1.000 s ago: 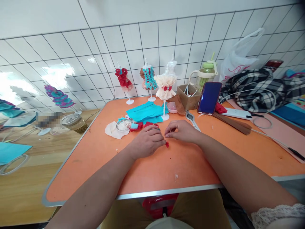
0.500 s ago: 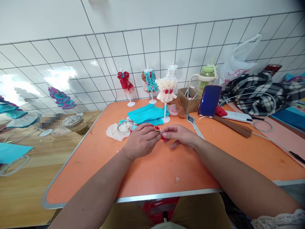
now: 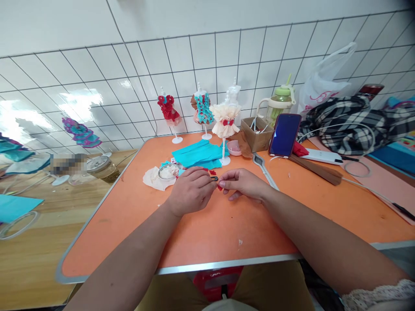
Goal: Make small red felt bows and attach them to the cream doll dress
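Note:
My left hand (image 3: 191, 192) is closed, back side up, over the middle of the orange table (image 3: 233, 233). A small dark metal piece with a rounded end (image 3: 214, 178) sticks out from its fingers; the rest is hidden, and I cannot tell its kind. Thumb and forefinger of my right hand (image 3: 244, 185) pinch a small red paper scrap (image 3: 220, 188) right beside that metal end. Another red scrap (image 3: 212, 172) lies just beyond the hands. Left of them, a round clear dish (image 3: 169, 171) with pale bits rests on cream crepe paper (image 3: 151, 179).
Behind my hands are turquoise paper sheets (image 3: 197, 153) and small dress stands, among them a cream-skirted one (image 3: 226, 121). Toward the right stand a cardboard box (image 3: 257, 138), a propped phone (image 3: 284, 134) and a green-lidded bottle (image 3: 281, 101). Grey-handled scissors (image 3: 264, 168) lie near my right wrist.
The view has shifted slightly. Both hands stay close together; more of the dark metal end shows now, and the red scrap sits a little lower in my right fingertips.

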